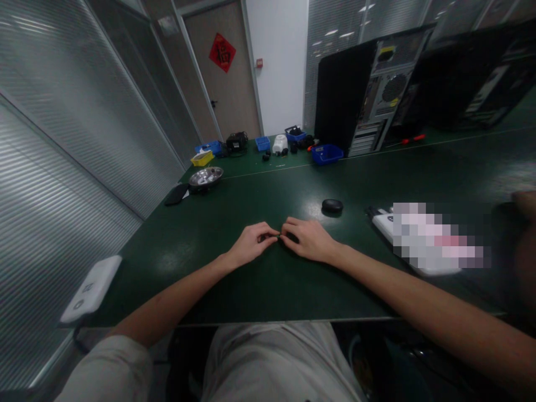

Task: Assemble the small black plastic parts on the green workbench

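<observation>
My left hand and my right hand meet fingertip to fingertip just above the green table. Both are closed in a pinch. Something tiny and greenish shows between the fingertips, too small to name. Behind my right hand, a little to the right, a black rounded object lies on the table.
At right lies a white device, partly pixelated; another white device is at the left edge. Farther back are a metal bowl, a yellow tray, a blue tray and a computer case. Part of another person shows at far right.
</observation>
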Action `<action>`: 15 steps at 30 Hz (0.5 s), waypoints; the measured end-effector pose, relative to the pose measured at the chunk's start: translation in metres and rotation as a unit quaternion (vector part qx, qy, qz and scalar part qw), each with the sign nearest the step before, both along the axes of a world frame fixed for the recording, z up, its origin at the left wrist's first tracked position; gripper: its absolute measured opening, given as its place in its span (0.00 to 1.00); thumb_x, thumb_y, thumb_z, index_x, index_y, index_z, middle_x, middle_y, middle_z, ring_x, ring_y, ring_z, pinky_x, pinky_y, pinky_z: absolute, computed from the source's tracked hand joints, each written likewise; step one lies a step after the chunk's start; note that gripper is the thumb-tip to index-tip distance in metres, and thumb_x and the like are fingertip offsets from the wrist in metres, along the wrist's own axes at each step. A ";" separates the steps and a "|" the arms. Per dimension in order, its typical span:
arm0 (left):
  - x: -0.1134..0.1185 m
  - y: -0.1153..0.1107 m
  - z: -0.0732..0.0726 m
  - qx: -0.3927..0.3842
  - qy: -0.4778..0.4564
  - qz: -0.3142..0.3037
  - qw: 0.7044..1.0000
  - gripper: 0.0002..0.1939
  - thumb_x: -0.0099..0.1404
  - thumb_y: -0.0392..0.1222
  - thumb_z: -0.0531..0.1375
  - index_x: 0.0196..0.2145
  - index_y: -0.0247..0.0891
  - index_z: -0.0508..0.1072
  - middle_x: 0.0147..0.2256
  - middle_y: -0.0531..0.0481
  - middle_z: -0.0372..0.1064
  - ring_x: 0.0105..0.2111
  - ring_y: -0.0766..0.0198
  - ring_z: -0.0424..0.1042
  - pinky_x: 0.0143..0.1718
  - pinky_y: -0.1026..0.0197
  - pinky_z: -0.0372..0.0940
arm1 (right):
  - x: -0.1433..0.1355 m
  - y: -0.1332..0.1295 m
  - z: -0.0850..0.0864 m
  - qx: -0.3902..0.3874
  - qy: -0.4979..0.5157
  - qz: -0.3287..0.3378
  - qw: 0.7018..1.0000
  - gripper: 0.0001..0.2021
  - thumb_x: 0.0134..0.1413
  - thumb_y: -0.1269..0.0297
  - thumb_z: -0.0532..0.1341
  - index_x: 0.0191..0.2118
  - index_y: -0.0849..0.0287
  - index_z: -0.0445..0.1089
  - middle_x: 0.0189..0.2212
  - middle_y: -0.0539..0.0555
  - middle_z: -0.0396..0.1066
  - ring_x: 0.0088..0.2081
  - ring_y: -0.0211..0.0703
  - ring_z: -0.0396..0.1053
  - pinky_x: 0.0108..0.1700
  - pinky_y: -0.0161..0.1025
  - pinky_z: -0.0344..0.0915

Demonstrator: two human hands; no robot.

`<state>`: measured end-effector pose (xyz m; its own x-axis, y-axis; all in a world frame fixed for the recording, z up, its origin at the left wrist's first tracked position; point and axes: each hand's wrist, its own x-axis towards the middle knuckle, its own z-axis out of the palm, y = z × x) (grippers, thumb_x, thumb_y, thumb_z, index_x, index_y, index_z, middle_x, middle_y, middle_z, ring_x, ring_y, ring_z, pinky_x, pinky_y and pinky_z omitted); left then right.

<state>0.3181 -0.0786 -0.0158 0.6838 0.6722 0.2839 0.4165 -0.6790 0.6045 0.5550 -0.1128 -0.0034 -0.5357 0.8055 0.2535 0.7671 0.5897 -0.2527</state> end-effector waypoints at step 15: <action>0.000 0.001 0.000 -0.028 -0.027 0.020 0.999 0.14 0.73 0.45 0.62 0.51 0.38 0.80 0.41 0.46 0.74 0.37 0.62 0.71 0.41 0.60 0.66 | -0.002 0.004 -0.004 -0.020 0.047 -0.010 0.999 0.12 0.73 0.56 0.54 0.45 0.57 0.71 0.42 0.53 0.71 0.35 0.39 0.68 0.35 0.37 0.54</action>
<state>0.3178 -0.0772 -0.0157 0.6411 0.7142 0.2809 0.4078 -0.6271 0.6637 0.5530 -0.1092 -0.0070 -0.4941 0.8267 0.2691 0.7508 0.5618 -0.3475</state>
